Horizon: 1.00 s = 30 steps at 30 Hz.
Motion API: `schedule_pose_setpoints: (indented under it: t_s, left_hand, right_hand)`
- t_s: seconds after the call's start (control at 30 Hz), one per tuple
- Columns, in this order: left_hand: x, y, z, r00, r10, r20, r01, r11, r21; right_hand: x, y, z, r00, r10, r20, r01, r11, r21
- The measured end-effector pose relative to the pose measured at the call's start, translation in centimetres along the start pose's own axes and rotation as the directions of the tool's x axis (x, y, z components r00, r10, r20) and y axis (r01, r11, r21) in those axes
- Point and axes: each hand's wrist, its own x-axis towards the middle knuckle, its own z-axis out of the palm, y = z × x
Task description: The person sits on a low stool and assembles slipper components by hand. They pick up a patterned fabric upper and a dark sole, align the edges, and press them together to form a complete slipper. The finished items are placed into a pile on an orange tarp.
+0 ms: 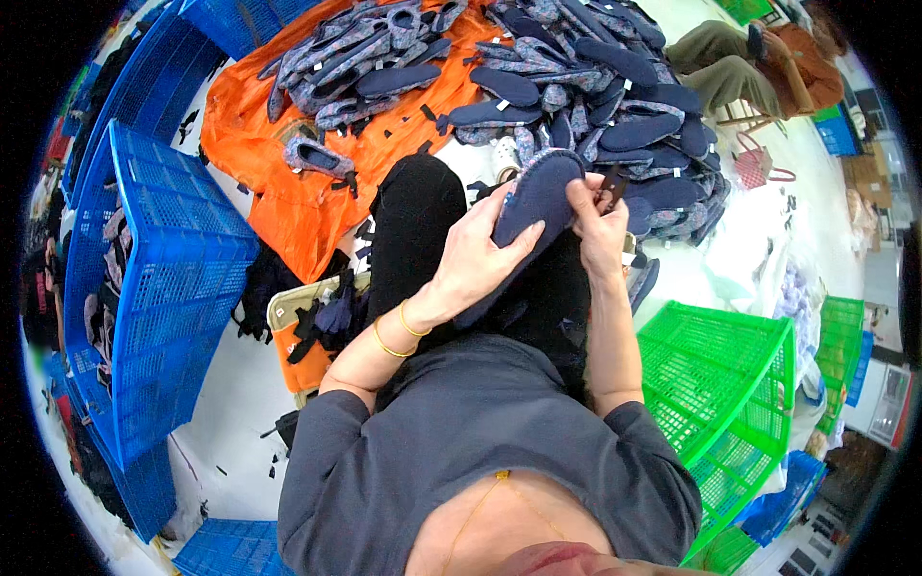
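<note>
A slipper with a dark navy sole is held above my lap, its sole turned up toward me. My left hand grips its left side, thumb across the sole and fingers underneath. At the slipper's right edge, my right hand presses with its thumb. Between its fingers sticks up a small dark tool, whose exact kind I cannot make out. The slipper's upper faces away and is mostly hidden.
Ahead, slippers pile up, some on an orange sheet. Blue crates stand left, a green crate right. Dark scraps fill an orange-and-beige container by my left leg. Another person sits at far right.
</note>
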Motion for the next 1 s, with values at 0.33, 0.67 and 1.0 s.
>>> schedule_pose_setpoints:
  t_s: [0.33, 0.67, 1.0]
  left_hand:
    - [19.6, -5.3, -16.3, 0.840, -0.121, -0.528, -0.135, 0.897, -0.420]
    - [14.1, -12.0, -8.3, 0.969, -0.113, -0.219, 0.078, 0.983, -0.165]
    - [15.0, -10.8, -7.9, 0.976, -0.193, -0.106, 0.146, 0.927, -0.346]
  right_hand:
    - [15.8, 7.8, -18.2, 0.949, 0.129, -0.289, -0.100, 0.989, 0.111]
    - [29.1, 26.4, -18.9, 0.906, 0.411, -0.099, -0.324, 0.525, -0.787]
    - [32.9, 28.5, -10.9, 0.918, 0.332, -0.217, -0.283, 0.163, -0.945]
